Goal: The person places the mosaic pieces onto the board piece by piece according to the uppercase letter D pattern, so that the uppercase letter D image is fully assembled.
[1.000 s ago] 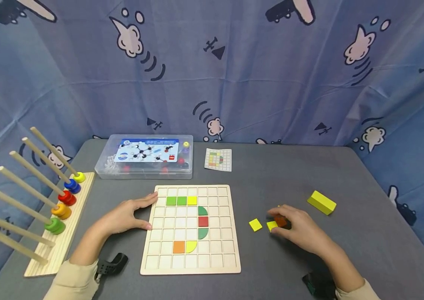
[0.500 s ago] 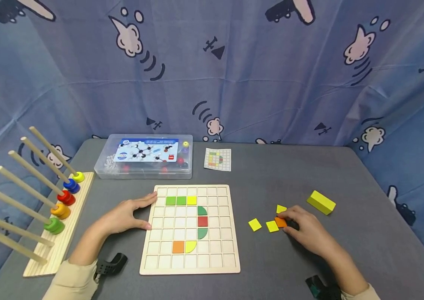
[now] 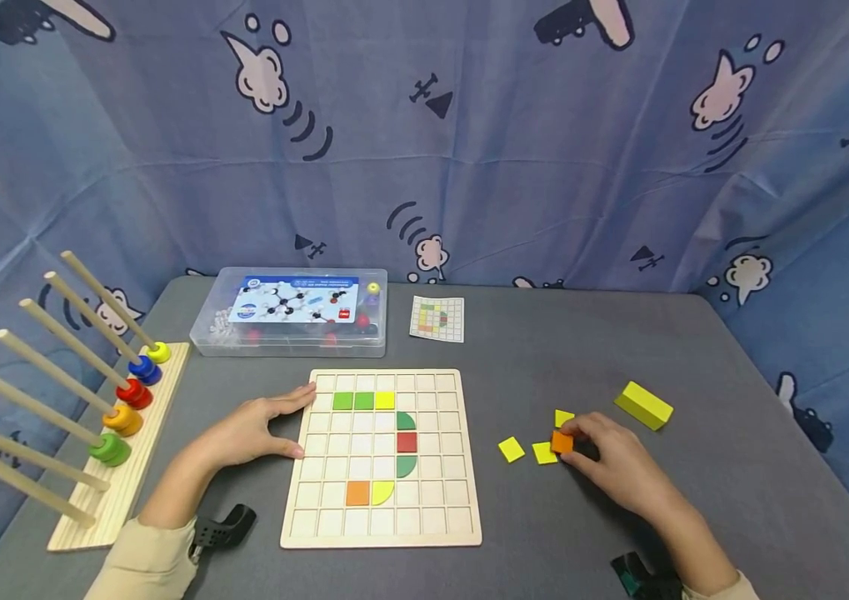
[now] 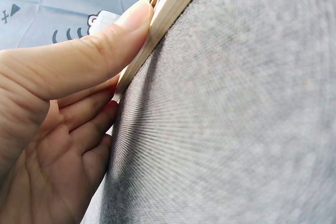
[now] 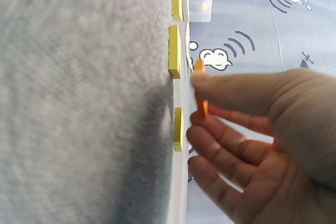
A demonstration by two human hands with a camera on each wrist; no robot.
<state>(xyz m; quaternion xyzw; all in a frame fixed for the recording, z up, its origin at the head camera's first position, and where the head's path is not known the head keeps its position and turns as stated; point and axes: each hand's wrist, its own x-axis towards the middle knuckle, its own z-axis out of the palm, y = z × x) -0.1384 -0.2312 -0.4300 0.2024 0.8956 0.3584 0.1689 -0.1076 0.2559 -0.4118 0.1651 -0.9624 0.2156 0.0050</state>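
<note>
Between thumb and fingertips, my right hand [image 3: 615, 458] pinches an orange square tile [image 3: 561, 442], raised just off the table in the right wrist view. Several yellow square tiles [image 3: 511, 450] lie flat close to it. My left hand [image 3: 252, 429] rests against the left edge of the wooden grid board [image 3: 319, 533], its thumb [image 4: 123, 38] and fingers spread along that side. Set in the board's squares are green squares [image 3: 352, 402], a yellow square [image 3: 384, 401], green quarter-rounds [image 3: 406, 466], a red square [image 3: 407, 442], an orange square [image 3: 357, 493] and a yellow quarter-round [image 3: 382, 492].
A yellow block [image 3: 644, 405] lies at the right. Behind the board are a clear plastic case [image 3: 289, 340] and a small pattern card [image 3: 436, 319]. At the left stands a wooden peg rack [image 3: 162, 400] with coloured rings. A patterned curtain [image 3: 529, 167] hangs behind the table.
My right hand has slid off the yellow tiles, uncovering them, and has lifted the orange tile slightly between its fingertips. My left hand has stayed at the board's edge.
</note>
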